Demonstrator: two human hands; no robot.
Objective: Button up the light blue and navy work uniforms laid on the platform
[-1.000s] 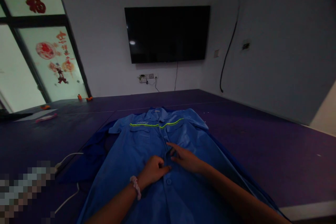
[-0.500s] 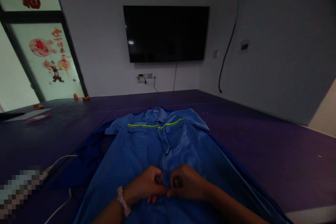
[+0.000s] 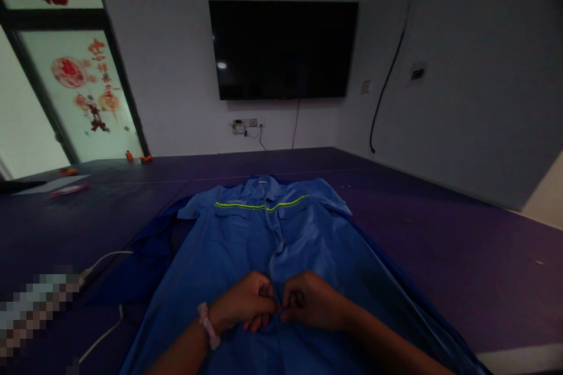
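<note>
A blue work shirt (image 3: 246,234) with a yellow-green reflective stripe across the chest lies flat, front up, on a dark purple table (image 3: 440,246), collar away from me. My left hand (image 3: 246,304), with a pink band on the wrist, and my right hand (image 3: 310,302) meet at the shirt's front placket near the lower middle. Both hands have fingers curled in a pinch on the placket fabric, knuckles almost touching. What lies between the fingertips is hidden.
A darker blue garment (image 3: 145,258) shows under the shirt at its left. A white cable (image 3: 103,261) runs over the table at the left. Small items (image 3: 68,187) lie at the far left. A black TV (image 3: 284,50) hangs on the back wall.
Both hands moved down the placket toward me, from a spot further up the shirt. My right hand went from flat and open to a pinch beside the left.
</note>
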